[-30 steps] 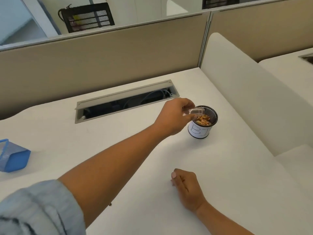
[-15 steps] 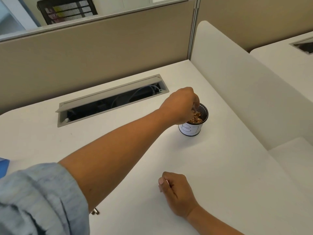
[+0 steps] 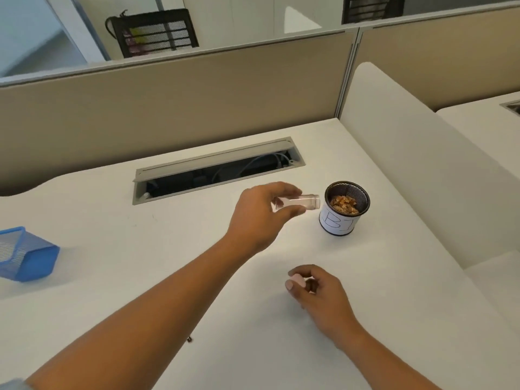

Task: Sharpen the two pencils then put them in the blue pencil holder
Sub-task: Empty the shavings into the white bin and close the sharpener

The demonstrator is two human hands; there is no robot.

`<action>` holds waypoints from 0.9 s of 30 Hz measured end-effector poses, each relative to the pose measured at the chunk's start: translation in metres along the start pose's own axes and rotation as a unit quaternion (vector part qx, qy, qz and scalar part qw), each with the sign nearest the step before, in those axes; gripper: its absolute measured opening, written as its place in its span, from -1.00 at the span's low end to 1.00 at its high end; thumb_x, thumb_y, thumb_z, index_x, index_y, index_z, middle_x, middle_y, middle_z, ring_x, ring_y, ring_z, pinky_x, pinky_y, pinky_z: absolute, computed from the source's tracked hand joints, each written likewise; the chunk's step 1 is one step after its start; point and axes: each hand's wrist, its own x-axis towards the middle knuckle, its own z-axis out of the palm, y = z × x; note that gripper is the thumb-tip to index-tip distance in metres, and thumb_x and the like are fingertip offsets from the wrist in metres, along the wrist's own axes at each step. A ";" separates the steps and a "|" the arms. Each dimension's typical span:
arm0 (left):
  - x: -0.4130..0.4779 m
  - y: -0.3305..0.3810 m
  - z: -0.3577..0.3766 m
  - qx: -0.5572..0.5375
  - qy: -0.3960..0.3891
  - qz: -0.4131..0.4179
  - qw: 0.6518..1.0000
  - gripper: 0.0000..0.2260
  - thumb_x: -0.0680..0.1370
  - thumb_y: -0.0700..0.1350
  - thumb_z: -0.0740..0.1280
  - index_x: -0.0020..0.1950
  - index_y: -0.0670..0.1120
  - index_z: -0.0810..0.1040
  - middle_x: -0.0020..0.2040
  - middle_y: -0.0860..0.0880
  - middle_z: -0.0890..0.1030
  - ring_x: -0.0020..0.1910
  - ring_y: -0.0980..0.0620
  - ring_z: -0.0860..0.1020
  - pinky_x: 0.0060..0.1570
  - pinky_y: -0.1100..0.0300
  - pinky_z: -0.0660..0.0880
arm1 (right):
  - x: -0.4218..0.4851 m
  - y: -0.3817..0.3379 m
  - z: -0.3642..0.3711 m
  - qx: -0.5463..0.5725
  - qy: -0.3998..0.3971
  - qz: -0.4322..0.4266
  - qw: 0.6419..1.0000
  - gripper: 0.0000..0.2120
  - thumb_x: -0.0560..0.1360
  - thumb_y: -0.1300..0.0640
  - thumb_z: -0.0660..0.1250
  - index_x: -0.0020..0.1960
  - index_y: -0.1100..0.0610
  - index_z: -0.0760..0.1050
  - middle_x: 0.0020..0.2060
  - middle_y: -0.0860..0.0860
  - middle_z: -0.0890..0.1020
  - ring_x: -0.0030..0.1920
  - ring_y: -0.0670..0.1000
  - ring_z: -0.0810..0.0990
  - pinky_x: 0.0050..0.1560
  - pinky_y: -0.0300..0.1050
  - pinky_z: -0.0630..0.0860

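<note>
My left hand [image 3: 261, 215] grips a clear plastic sharpener container [image 3: 304, 202], held sideways with its open end pointing at a black mesh cup [image 3: 347, 209]. The cup stands just right of the container, wears a white label and holds brown pencil shavings. My right hand [image 3: 318, 294] hovers low over the desk nearer to me, fingers curled around a small pink piece [image 3: 298, 280], likely the sharpener's body. The blue mesh pencil holder [image 3: 25, 254] sits at the far left edge. No pencils are visible.
A white desk [image 3: 394, 319] carries everything. An open cable tray slot [image 3: 216, 170] runs across the back. Beige partition panels [image 3: 168, 108] close the far side, and a white rounded divider [image 3: 408, 153] rises on the right.
My left hand has pulled back left from over the black cup, and the clear container shows beside the rim. My right hand lifted slightly and now shows a pink piece.
</note>
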 end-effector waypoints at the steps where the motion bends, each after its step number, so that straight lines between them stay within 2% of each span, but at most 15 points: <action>1: -0.013 -0.010 -0.006 -0.014 0.017 -0.019 1.000 -0.76 0.46 -0.01 0.48 0.12 0.10 0.64 -0.05 0.20 0.61 -0.08 0.20 0.56 -0.17 0.34 0.44 | 0.001 -0.007 -0.001 0.017 0.008 0.005 1.000 -0.88 0.42 0.13 0.53 -0.08 -0.03 0.66 -0.32 -0.06 0.58 -0.33 -0.05 0.46 -0.27 -0.17 0.44; 4: -0.061 -0.045 -0.031 -0.073 0.061 -0.064 0.993 -0.80 0.44 -0.05 0.50 0.05 0.12 0.65 -0.07 0.24 0.65 -0.10 0.23 0.58 -0.19 0.41 0.46 | 0.000 -0.038 0.012 0.054 -0.006 0.003 0.998 -0.81 0.42 0.20 0.53 -0.03 -0.03 0.68 -0.25 -0.02 0.65 -0.28 -0.05 0.51 -0.18 -0.12 0.47; 6: -0.089 -0.061 -0.042 -0.123 0.076 -0.085 0.986 -0.80 0.45 -0.11 0.50 0.04 0.08 0.65 -0.07 0.19 0.68 -0.07 0.22 0.61 -0.12 0.38 0.51 | -0.003 -0.055 0.023 0.073 -0.018 -0.006 0.997 -0.78 0.43 0.24 0.51 0.01 -0.01 0.68 -0.20 -0.05 0.70 -0.25 -0.07 0.57 -0.11 -0.11 0.53; 11: -0.149 -0.096 -0.070 -0.199 0.110 -0.133 0.965 -0.78 0.48 -0.23 0.46 0.04 0.06 0.62 -0.03 0.13 0.69 0.01 0.22 0.62 -0.01 0.30 0.55 | -0.020 -0.091 0.074 0.096 -0.084 -0.012 0.992 -0.73 0.44 0.32 0.48 0.08 0.06 0.65 -0.09 0.04 0.75 -0.18 0.00 0.61 0.03 -0.08 0.58; 15: -0.181 -0.114 -0.096 -0.199 0.128 -0.142 0.961 -0.78 0.48 -0.23 0.46 0.04 0.06 0.62 -0.02 0.15 0.69 -0.02 0.21 0.64 -0.02 0.31 0.55 | -0.034 -0.109 0.116 0.070 -0.128 -0.019 0.989 -0.76 0.42 0.18 0.50 0.09 0.08 0.65 -0.07 0.17 0.73 -0.18 0.06 0.66 0.03 -0.02 0.62; 16: -0.188 -0.119 -0.103 -0.195 0.133 -0.145 0.961 -0.78 0.48 -0.21 0.47 0.04 0.07 0.62 -0.02 0.15 0.69 -0.02 0.21 0.64 -0.01 0.27 0.57 | -0.037 -0.110 0.125 0.061 -0.135 -0.022 0.989 -0.76 0.42 0.20 0.50 0.08 0.07 0.66 -0.07 0.17 0.73 -0.18 0.09 0.67 0.03 0.00 0.62; 18: -0.199 -0.126 -0.114 -0.184 0.141 -0.149 0.961 -0.78 0.47 -0.18 0.48 0.04 0.09 0.63 -0.02 0.17 0.69 -0.02 0.20 0.64 0.03 0.20 0.58 | -0.041 -0.111 0.138 0.041 -0.143 -0.028 0.988 -0.75 0.44 0.29 0.49 0.06 0.05 0.67 -0.05 0.13 0.73 -0.16 0.16 0.67 0.04 0.08 0.61; 20: -0.212 -0.136 -0.127 -0.176 0.150 -0.149 0.961 -0.78 0.46 -0.17 0.49 0.04 0.08 0.63 -0.02 0.16 0.69 -0.02 0.21 0.63 0.02 0.20 0.58 | -0.046 -0.111 0.155 0.021 -0.152 -0.037 0.987 -0.76 0.44 0.27 0.49 0.05 0.03 0.68 -0.07 0.06 0.73 -0.17 0.13 0.65 0.04 0.11 0.60; 23: -0.226 -0.146 -0.140 -0.174 0.151 -0.139 0.963 -0.78 0.45 -0.18 0.50 0.05 0.05 0.64 -0.03 0.17 0.68 -0.01 0.22 0.62 0.00 0.31 0.55 | -0.053 -0.114 0.175 0.007 -0.164 -0.045 0.985 -0.79 0.43 0.22 0.51 0.03 0.01 0.68 -0.10 0.03 0.74 -0.19 0.03 0.64 0.00 0.07 0.57; 25: -0.232 -0.149 -0.146 -0.178 0.153 -0.134 0.963 -0.78 0.45 -0.19 0.50 0.05 0.03 0.65 -0.04 0.16 0.68 -0.02 0.22 0.62 0.00 0.38 0.51 | -0.055 -0.115 0.183 -0.009 -0.172 -0.049 0.984 -0.81 0.44 0.21 0.51 0.02 0.02 0.68 -0.12 0.02 0.75 -0.19 -0.01 0.68 -0.05 -0.03 0.58; 27: -0.236 -0.152 -0.151 -0.186 0.161 -0.130 0.960 -0.79 0.45 -0.20 0.49 0.04 0.03 0.65 -0.05 0.16 0.68 -0.02 0.21 0.62 0.00 0.41 0.50 | -0.057 -0.116 0.190 -0.038 -0.187 -0.059 0.980 -0.79 0.44 0.24 0.51 0.04 0.04 0.68 -0.10 0.04 0.76 -0.11 0.00 0.71 -0.04 -0.11 0.59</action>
